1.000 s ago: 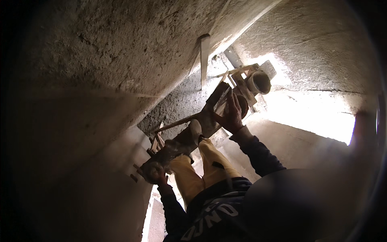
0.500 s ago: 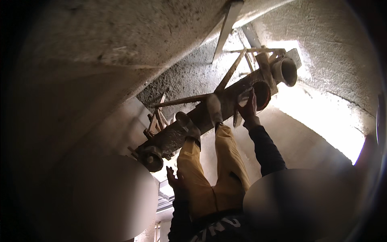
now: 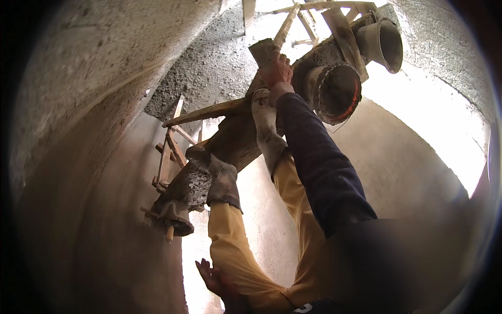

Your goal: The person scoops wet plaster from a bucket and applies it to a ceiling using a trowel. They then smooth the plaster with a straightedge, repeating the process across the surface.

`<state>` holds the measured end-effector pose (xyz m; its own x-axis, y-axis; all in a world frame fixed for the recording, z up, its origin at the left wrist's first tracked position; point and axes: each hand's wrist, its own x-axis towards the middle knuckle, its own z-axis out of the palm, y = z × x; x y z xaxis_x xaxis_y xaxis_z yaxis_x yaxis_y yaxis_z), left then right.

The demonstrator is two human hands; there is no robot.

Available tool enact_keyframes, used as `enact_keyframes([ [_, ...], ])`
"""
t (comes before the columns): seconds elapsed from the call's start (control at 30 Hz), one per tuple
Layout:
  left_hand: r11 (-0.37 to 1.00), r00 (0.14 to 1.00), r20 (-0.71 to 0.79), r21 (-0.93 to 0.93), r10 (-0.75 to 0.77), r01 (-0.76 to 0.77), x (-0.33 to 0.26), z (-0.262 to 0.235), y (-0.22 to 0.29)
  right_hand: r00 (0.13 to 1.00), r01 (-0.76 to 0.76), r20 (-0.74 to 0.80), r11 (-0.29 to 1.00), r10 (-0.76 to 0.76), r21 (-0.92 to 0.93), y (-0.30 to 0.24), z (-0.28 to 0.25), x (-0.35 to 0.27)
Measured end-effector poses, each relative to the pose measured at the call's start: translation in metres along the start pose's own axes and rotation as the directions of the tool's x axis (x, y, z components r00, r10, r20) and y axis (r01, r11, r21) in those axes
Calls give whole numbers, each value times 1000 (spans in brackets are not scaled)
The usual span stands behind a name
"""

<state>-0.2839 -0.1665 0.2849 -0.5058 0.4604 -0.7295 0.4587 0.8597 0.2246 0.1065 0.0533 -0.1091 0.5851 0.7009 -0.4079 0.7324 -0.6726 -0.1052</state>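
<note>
My right hand (image 3: 277, 73) reaches forward over the plank and is closed on a small grey-brown block (image 3: 263, 51), whose exact kind I cannot make out. Just right of that wrist sits a mud-caked bucket (image 3: 319, 86) with a reddish inner rim. Down by my left thigh is my left hand (image 3: 215, 280), its fingers apart and holding nothing. Both my boots, the left (image 3: 224, 180) and the right (image 3: 265, 120), stand on the dirty plank (image 3: 235, 136).
A pale bucket (image 3: 370, 44) stands at the plank's far right end. At its left end is a small bucket (image 3: 178, 213) with a wooden handle (image 3: 170, 234) beside it. Wooden trestle bars (image 3: 209, 112) border the plank. A rough plaster wall (image 3: 99, 57) curves along the left.
My right hand has moved from the bucket's mouth leftward and farther out, with the block in it. The view has shifted; my left hand stays low and open.
</note>
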Motion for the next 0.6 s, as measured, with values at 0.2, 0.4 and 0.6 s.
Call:
enact_keyframes([
  [0.2, 998, 998, -18, 14, 68, -67, -9, 24, 36, 996, 87, -17, 991, -85, 98, 35, 7, 23],
  [0.4, 983, 992, -35, 142, 121, -115, -7, 40, 64, 838, 17, -388, 691, 384, 722, 123, -61, 42],
  [0.6, 938, 963, -66, 253, 262, -238, 7, 52, 71, 520, -147, 76, 1, 851, 989, 338, -112, 128],
])
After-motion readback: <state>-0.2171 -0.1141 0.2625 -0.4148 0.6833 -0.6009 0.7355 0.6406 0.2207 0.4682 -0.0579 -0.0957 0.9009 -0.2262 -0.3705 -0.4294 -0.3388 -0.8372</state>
